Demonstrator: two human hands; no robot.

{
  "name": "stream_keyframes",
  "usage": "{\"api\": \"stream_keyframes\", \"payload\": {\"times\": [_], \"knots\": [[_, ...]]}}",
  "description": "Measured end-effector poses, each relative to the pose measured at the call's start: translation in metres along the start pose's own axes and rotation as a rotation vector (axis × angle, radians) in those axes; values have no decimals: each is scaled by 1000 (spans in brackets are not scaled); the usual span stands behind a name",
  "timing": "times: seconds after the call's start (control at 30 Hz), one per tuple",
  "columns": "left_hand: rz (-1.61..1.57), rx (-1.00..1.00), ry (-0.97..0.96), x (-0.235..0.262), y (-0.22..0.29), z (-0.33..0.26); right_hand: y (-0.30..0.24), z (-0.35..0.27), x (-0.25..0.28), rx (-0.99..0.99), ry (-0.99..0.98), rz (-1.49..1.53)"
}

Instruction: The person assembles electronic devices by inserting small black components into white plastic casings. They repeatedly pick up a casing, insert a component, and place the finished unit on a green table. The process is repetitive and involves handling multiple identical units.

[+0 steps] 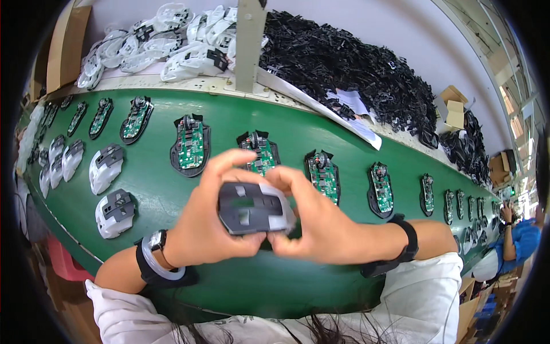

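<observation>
Hands are both on one thing here. Left hand (209, 221) is curled around the left end of a grey and black plastic mouse top shell (255, 208), thumb underneath, fingers arched over the top. The shell sits right between both palms, above the green conveyor belt (229, 120). Right hand (321, 221) pinches its right end, fingers closed on it. Behind them, black mouse bases with green circuit boards (191, 144) line the belt.
</observation>
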State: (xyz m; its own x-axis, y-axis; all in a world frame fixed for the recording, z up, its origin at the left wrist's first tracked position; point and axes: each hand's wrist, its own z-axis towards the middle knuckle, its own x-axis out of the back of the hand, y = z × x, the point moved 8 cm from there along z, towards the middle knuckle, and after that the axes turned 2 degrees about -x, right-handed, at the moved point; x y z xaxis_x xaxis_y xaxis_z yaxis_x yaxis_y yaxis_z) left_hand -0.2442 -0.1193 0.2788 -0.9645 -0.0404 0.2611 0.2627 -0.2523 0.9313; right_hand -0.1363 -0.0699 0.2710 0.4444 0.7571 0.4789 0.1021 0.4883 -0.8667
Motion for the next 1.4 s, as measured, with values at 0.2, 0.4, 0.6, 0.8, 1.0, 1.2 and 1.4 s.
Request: {"api": "stream_keyframes", "payload": {"times": [0.2,0.4,0.6,0.8,1.0,1.2,1.4], "knots": [[-521,245,-709,-55,-1,-32,-30,-66,-7,-245,-421,-73],[307,-216,-697,-97,10,-16,-26,-50,36,-107,-158,-211],[280,-54,-652,-55,17,-35,74,-14,190,-87,332,-1151],[625,-4,-375,8,38,-65,191,-17,224,-169,83,-1305],[1186,457,238,155,30,-141,170,-10,222,-101,282,-1090],[899,497,273,163,11,-165,184,-7,258,-291,571,-763],[-442,469,462,136,0,-138,217,-29,319,-326,788,-281]]}}
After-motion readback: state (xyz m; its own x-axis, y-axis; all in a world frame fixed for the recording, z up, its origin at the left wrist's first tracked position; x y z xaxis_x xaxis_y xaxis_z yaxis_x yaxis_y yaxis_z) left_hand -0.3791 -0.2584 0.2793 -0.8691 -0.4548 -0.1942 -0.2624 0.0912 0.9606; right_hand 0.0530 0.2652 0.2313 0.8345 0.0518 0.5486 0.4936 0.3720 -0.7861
